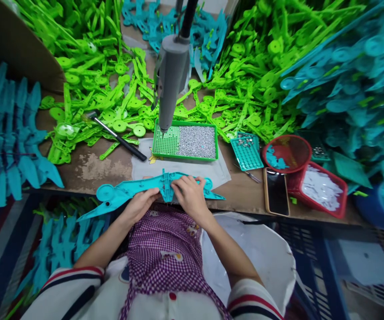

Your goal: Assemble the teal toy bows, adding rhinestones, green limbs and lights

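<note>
A long turquoise plastic part (pixel 125 189) lies across the table's front edge, with a ribbed cross-piece at its middle. My left hand (pixel 142 203) grips its lower edge just left of that cross-piece, fingers closed. My right hand (pixel 190 193) bends over the part right of the cross-piece, fingertips pinched against it; whatever is between them is hidden. Straight ahead hangs a grey electric screwdriver (pixel 173 80), its tip over a green tray (pixel 185 158) of small silver screws.
Piles of green plastic parts (pixel 95 89) cover the back. Turquoise parts are stacked left (pixel 8 133) and right (pixel 355 80). A hammer (pixel 118 137), a turquoise tray (pixel 247 151), a phone (pixel 276 192) and red baskets (pixel 342 195) lie around the work spot.
</note>
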{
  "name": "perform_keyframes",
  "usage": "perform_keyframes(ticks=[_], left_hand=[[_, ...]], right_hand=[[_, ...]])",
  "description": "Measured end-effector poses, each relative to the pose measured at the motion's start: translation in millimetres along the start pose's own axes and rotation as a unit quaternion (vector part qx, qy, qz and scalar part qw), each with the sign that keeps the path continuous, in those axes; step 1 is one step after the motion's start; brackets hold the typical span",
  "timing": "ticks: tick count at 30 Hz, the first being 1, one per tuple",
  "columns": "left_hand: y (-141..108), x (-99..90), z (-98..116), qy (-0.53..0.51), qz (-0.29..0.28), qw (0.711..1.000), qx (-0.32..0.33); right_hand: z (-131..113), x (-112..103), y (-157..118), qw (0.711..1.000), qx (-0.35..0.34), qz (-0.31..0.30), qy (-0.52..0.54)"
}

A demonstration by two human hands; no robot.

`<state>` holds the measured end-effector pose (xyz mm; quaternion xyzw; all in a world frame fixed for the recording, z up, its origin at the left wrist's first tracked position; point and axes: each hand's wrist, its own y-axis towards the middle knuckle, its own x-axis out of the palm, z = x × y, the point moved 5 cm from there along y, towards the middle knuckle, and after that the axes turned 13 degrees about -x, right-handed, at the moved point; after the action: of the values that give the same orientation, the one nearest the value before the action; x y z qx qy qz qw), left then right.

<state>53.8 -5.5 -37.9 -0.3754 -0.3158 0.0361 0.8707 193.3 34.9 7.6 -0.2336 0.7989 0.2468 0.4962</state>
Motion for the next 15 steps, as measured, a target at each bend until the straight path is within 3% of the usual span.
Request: perform_keyframes(ticks=[10,15], left_hand=[[10.8,-3.1,5.6,0.04,-0.006,0.999,-0.001],[16.7,-0.6,7.5,0.105,-0.03,0.994,0.009]], right_hand=[[4.4,-7.8,-6.1,0.999,-0.019,0.023,0.017],[-1.5,-2.7,1.8,0.997,-0.068,-0.007,-0.023]])
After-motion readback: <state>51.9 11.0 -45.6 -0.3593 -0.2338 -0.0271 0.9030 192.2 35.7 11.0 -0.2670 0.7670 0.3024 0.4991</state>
